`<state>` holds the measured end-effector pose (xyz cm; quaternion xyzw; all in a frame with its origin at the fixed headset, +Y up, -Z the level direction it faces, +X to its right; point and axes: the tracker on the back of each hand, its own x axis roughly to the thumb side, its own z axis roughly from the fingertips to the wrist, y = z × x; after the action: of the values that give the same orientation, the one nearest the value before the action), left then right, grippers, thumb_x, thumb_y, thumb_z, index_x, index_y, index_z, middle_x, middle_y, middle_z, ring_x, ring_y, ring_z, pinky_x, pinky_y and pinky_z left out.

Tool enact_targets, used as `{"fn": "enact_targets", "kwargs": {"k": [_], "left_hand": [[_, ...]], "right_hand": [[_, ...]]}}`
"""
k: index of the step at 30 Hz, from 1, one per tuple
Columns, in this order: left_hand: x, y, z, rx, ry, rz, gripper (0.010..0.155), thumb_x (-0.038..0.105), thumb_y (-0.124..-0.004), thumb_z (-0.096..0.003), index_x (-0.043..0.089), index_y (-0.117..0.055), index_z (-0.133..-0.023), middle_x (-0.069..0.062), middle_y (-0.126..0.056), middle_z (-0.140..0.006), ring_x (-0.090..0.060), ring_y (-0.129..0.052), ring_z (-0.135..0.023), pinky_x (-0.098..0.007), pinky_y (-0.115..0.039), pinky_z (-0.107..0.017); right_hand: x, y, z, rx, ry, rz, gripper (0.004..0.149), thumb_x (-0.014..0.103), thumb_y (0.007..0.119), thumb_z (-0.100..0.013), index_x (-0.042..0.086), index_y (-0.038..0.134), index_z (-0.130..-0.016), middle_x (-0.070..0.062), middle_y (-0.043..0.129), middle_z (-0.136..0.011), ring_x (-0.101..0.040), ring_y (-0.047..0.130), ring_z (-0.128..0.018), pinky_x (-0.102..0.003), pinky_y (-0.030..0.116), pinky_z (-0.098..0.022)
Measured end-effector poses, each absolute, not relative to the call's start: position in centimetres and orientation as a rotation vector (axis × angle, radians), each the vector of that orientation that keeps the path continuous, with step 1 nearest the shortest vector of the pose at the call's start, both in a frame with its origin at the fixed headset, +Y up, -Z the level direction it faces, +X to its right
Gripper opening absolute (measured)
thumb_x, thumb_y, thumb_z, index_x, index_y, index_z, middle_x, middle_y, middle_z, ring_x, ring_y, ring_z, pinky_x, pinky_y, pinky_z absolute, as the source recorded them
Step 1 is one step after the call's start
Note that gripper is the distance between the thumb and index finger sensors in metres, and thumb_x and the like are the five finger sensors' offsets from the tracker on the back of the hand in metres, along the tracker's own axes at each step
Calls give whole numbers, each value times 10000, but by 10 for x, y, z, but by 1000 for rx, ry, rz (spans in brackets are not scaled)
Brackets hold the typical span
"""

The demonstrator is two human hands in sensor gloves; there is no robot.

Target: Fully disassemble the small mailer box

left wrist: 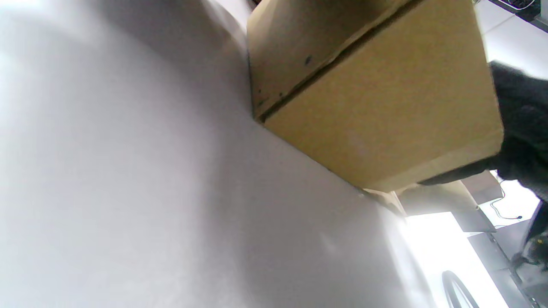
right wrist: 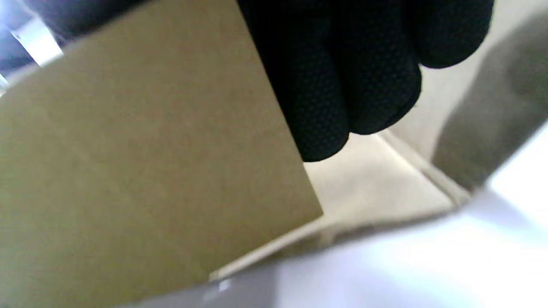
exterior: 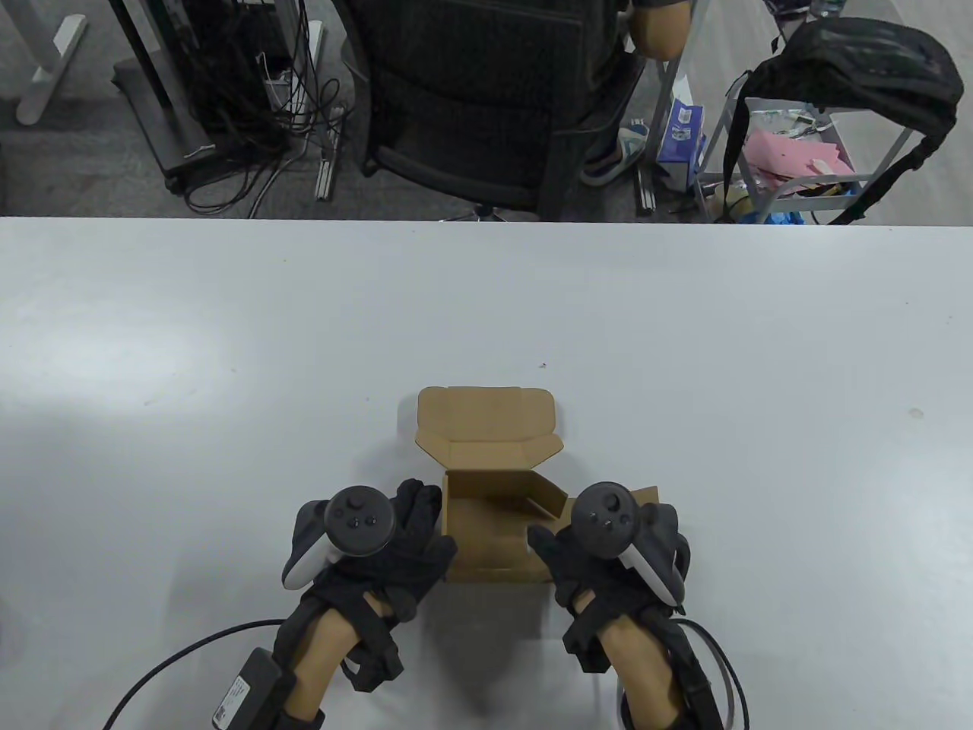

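Note:
The small brown mailer box (exterior: pixel 486 540) stands on the white table (exterior: pixel 228 342) near the front edge, its lid (exterior: pixel 486 414) open and laid back toward the far side. My left hand (exterior: pixel 435 521) holds the box's left wall, thumb at the near left corner. My right hand (exterior: pixel 551 544) grips the right wall, thumb inside, and that wall's flap (exterior: pixel 551 498) leans outward. The left wrist view shows the box's outer wall (left wrist: pixel 376 98) with a gloved finger (left wrist: pixel 520 124) at its corner. In the right wrist view my fingers (right wrist: pixel 342 85) lie over a cardboard panel (right wrist: pixel 141 171).
Beyond the table's far edge stand an office chair (exterior: pixel 486 99) and a cart with a black backpack (exterior: pixel 836 76). Cables (exterior: pixel 175 661) trail from my wrists over the front of the table.

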<state>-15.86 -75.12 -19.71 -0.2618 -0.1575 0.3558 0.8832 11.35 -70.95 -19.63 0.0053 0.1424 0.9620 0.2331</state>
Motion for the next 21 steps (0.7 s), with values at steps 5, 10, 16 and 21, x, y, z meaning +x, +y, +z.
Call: {"fn": "enact_targets", "kwargs": {"k": [5, 10, 16, 21], "left_hand": [[-158, -751, -197, -547, -326, 741, 909, 715, -495, -455, 154, -163, -1089, -125, -36, -1137, -450, -151, -1068, -636, -217, -753], [-158, -751, -197, -546, -327, 739, 909, 715, -495, -455, 154, -163, -1089, -124, -37, -1137, -449, -152, -1068, -636, -218, -753], [-152, -743, -194, -455, -301, 694, 876, 669, -518, -468, 112, -251, -1089, -170, -145, -1141, -461, -270, -1064, -651, -311, -747], [-144, -736, -187, -318, -201, 639, 837, 638, -564, -469, 62, -437, -1061, -224, -384, -1120, -481, -510, -1018, -666, -474, -703]], "right_hand": [[117, -723, -201, -4, 549, 2559, 594, 540, 717, -371, 64, 1009, -573, -201, 979, -687, -468, 864, -655, -634, 616, -556], [117, -724, -199, -1, 541, 2568, 620, 550, 703, -370, 105, 884, -762, -187, 848, -850, -454, 778, -759, -623, 567, -605], [118, -729, -199, -16, 576, 2547, 655, 559, 644, -383, 136, 751, -871, -142, 648, -1005, -428, 525, -965, -600, 525, -657], [119, -730, -199, -6, 591, 2535, 659, 563, 623, -389, 128, 752, -867, -139, 648, -990, -409, 509, -948, -587, 526, -657]]}}
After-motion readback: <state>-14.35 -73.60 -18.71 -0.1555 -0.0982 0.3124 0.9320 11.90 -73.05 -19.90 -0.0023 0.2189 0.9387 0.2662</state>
